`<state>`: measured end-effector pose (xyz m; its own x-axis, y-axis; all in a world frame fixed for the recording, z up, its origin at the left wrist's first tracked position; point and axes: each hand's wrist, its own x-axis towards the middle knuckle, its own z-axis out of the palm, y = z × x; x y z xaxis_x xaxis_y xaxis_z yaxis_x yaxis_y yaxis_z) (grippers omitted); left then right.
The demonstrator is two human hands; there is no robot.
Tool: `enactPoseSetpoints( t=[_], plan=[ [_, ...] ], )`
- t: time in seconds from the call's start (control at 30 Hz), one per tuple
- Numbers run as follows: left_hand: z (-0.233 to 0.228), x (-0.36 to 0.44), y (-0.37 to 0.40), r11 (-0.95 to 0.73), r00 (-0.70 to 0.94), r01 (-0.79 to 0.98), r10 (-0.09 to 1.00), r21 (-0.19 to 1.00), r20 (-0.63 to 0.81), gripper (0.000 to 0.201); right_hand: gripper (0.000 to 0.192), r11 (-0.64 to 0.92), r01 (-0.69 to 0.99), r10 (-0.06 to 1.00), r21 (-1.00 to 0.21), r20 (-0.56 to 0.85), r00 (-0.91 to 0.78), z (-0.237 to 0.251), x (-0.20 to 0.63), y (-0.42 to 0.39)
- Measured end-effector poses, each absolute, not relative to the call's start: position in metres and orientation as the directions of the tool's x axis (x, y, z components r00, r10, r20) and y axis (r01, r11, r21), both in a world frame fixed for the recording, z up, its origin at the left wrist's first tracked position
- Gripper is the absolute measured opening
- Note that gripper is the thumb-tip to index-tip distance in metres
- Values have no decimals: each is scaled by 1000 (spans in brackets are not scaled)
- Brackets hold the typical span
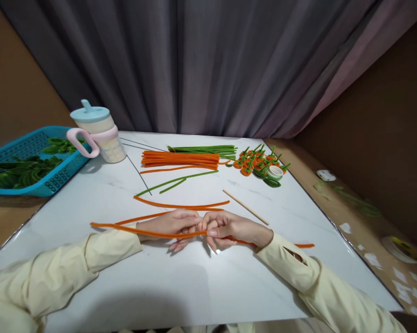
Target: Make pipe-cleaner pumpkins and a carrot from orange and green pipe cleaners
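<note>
1. A long orange pipe cleaner [125, 228] lay across the white surface [180, 286], and both hands met at its middle part, low in the view.
2. The left hand [172, 224] rested on the surface with its fingers [189, 221] closed together on the orange pipe cleaner.
3. The right hand [231, 227] touched the left one, and its fingers [213, 230] were also pinched on the same pipe cleaner; a short orange end [304, 245] showed beyond the right wrist.
4. Both arms wore pale yellow sleeves [90, 256].
5. Just behind the hands lay two more single orange pipe cleaners [180, 205], and near them a thin wooden stick [245, 206] lay at an angle.
6. Farther back were loose green pipe cleaners [177, 180], then a bundle of orange pipe cleaners [180, 159] beside a bundle of green ones [205, 149].
7. To the right of the bundles was a heap of small orange and green finished pieces [255, 160], with a roll of tape [274, 172] touching it.
8. On the left stood a cup with a pink handle and a blue lid [97, 134], next to a blue basket [7, 150] with green pieces inside.
9. A grey curtain [208, 64] hung behind the surface.
</note>
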<state>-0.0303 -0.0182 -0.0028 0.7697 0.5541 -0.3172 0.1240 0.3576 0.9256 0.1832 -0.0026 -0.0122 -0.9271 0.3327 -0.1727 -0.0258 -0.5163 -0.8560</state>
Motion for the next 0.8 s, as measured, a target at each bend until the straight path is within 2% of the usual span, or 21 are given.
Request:
enactPoseSetpoints(
  t=[0.13,0.23,0.37,0.47,0.57,0.67,0.8],
  plan=[
    [-9,-26,-23,302,648,54,715,952,-264,33,22,-545,-115,385,-831,-126,-914,-14,183,-1],
    [-6,-24,-30,139,586,109,791,984,-176,26,23,-555,-157,423,-817,-115,-899,-15,183,1],
    [2,-22,-36,-94,603,280,792,955,-99,17,25,-553,-157,424,-818,-114,-899,-15,183,1],
    [3,-20,-35,-143,601,361,791,922,-112,25,23,-532,-130,400,-836,-114,-909,-13,182,0],
    [1,-20,-32,-202,632,370,771,907,-86,32,23,-509,-117,396,-853,-112,-911,-13,181,0],
    [-2,-22,-31,-181,682,334,724,925,-104,39,23,-504,-116,395,-856,-109,-912,-14,181,0],
    [-4,-24,-30,9,690,276,694,961,-205,47,24,-510,-115,391,-852,-111,-914,-15,182,0]
  ],
)
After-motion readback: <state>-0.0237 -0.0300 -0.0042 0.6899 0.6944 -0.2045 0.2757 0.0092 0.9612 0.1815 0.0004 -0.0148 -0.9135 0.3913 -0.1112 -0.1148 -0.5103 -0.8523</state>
